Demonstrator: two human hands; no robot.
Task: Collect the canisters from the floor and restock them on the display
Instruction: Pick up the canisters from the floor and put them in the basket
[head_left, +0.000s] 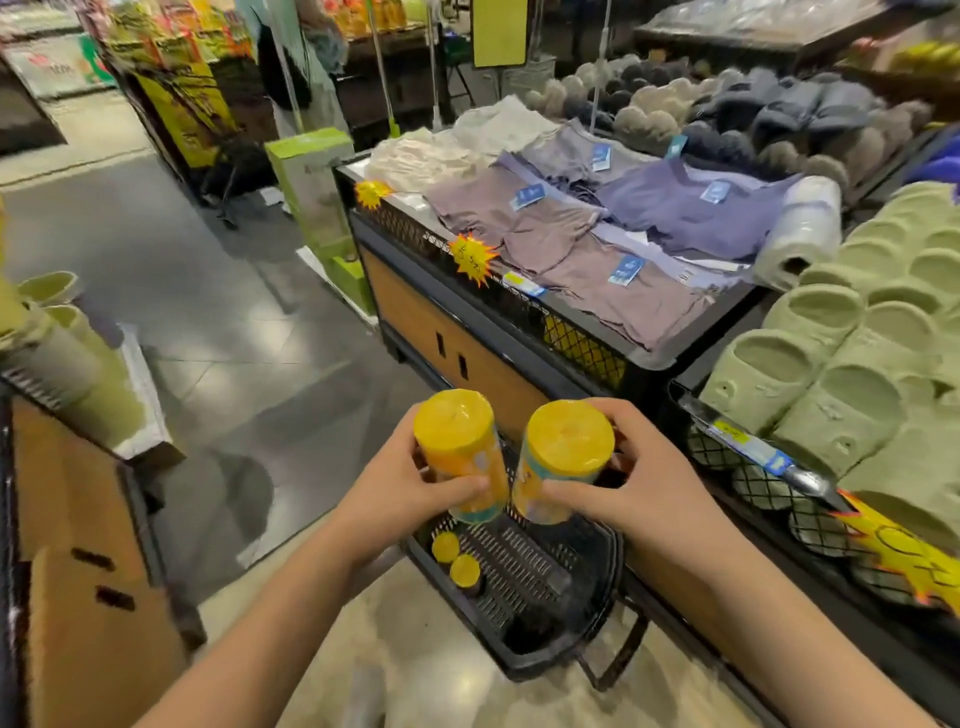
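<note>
Gripping a yellow-lidded canister (462, 452) in left hand (410, 483), second canister (561, 457) in right hand (644, 483) — side by side over the black basket (597, 613), two more canisters (445, 546) at its left edge.

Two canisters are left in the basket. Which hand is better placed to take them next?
Left, probably: the left hand is nearer the remaining canisters than the right hand. Both hands are full now, so one must be emptied first.

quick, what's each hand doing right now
Left hand: closed around a yellow-lidded canister.
Right hand: closed around a second yellow-lidded canister.
</note>
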